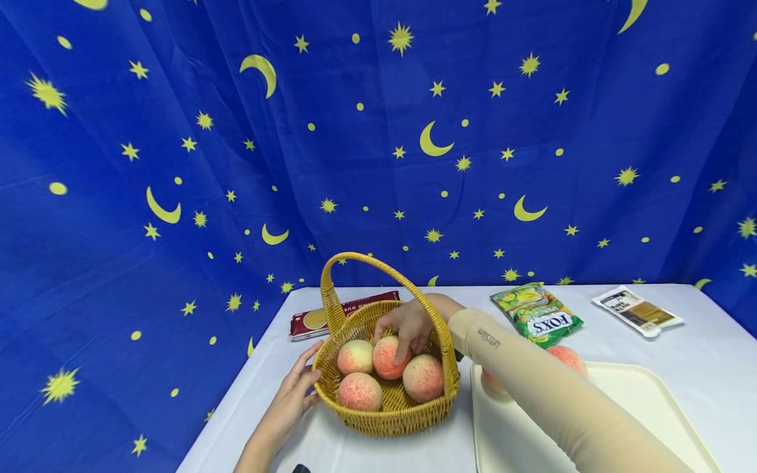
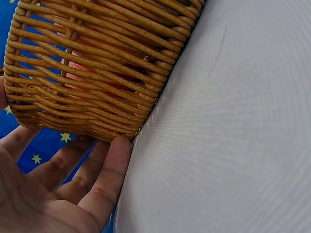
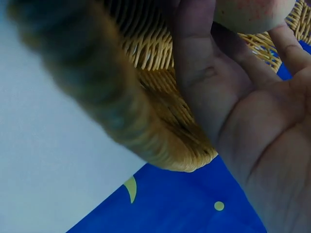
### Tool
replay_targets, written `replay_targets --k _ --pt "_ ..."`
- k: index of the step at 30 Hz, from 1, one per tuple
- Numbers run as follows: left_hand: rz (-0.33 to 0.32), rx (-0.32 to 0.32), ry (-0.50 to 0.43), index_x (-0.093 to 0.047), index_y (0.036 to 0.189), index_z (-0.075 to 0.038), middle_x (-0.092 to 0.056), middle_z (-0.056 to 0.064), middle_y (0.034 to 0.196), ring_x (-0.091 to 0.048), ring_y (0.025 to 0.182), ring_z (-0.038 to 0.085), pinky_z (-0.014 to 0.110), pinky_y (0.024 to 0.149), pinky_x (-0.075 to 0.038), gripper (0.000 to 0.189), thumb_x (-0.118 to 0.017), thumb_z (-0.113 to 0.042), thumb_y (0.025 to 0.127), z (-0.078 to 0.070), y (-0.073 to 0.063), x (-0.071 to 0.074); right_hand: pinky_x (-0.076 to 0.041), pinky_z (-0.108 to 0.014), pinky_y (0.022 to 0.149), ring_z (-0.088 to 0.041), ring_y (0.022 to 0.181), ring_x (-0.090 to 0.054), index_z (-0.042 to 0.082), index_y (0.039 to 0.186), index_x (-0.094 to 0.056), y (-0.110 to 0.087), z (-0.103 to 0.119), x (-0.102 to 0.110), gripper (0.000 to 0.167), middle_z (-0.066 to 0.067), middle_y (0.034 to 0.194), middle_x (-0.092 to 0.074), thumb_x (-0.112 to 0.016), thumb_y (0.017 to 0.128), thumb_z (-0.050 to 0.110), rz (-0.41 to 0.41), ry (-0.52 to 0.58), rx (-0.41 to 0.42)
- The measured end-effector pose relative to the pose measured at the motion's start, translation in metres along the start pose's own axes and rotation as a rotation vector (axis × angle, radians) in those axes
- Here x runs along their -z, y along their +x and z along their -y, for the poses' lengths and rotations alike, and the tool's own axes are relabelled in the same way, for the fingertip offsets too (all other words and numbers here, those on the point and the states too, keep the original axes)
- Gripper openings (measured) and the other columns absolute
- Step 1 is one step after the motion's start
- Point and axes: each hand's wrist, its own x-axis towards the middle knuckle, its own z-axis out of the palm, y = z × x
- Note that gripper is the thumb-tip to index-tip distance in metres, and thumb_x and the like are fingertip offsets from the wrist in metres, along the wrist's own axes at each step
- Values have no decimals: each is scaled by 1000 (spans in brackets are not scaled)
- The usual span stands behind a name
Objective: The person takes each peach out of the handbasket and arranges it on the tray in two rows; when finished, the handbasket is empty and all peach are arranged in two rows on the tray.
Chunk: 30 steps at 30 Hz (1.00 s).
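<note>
A yellow wicker basket with a tall arched handle stands on the table with several peaches inside. My right hand reaches in under the handle and grips one reddish peach, thumb in front; its other fingertips are partly hidden. Part of a peach shows by the fingers in the right wrist view. My left hand touches the basket's left side with fingers extended. In the left wrist view, the left fingertips lie against the lower wicker wall near the tablecloth.
Right of the basket lies a cream tray, with peaches partly covered by my right sleeve. Behind are a red biscuit pack, a green FOX'S bag and a white-and-brown packet. A blue star-patterned curtain hangs at the back.
</note>
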Motion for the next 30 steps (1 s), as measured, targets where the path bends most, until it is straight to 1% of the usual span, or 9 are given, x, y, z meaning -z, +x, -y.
replay_targets --k 6,11,14,18,21,23,25,28,30 --pt "9 0 2 -29 170 -24 -48 26 158 -61 129 25 31 98 -60 61 -48 -28 112 -1 0 0 -47 -25 60 -17 67 -51 18 126 -53 -10 0 1 47 -8 101 -57 -83 91 6 -38 -23 19" --pt "12 -1 2 -28 171 -24 -48 26 158 -62 127 24 30 97 -60 62 -48 -28 113 -2 0 -1 -63 -32 70 -24 79 -70 16 127 -51 -23 2 6 46 -11 115 -60 -82 94 16 -89 -41 42" --pt "9 -2 0 -28 171 -23 -48 26 157 -62 126 24 30 95 -60 61 -48 -26 112 -2 0 -1 -68 -39 79 -31 90 -78 16 136 -50 -29 1 10 51 -16 124 -65 -81 95 23 -126 -39 50" --pt "8 -2 3 -28 171 -23 -49 27 157 -62 127 27 30 95 -60 61 -47 -26 112 -1 0 -1 -67 -45 89 -41 104 -78 18 156 -45 -36 -5 17 70 -17 134 -65 -79 96 29 -151 1 76" --pt "11 -2 4 -28 171 -23 -48 27 157 -62 128 28 30 96 -60 61 -47 -25 113 0 0 0 -67 -46 90 -46 109 -76 18 161 -42 -43 -12 21 76 -17 131 -67 -80 97 34 -175 15 107" --pt "10 0 6 -28 171 -23 -48 27 158 -62 128 26 30 96 -60 62 -47 -25 112 0 0 0 -67 -43 87 -44 107 -77 17 160 -43 -48 -17 24 75 -18 124 -72 -79 97 39 -198 -12 133" --pt "7 2 9 -28 171 -22 -47 27 158 -62 128 25 30 96 -60 62 -47 -25 113 0 1 0 -67 -41 85 -42 104 -78 16 158 -46 -54 -22 26 73 -18 124 -72 -79 97 39 -231 -41 170" --pt "4 0 14 -27 171 -22 -47 27 158 -62 128 24 31 97 -60 61 -47 -25 113 0 0 0 -66 -40 86 -35 107 -76 15 160 -46 -65 -31 29 76 -18 140 -65 -79 96 39 -285 -61 210" --pt "-1 1 18 -28 171 -22 -47 27 159 -62 129 25 32 97 -60 61 -47 -26 113 0 -1 0 -66 -43 89 -32 113 -72 16 157 -48 -71 -37 30 72 -19 147 -57 -79 96 36 -310 -42 233"
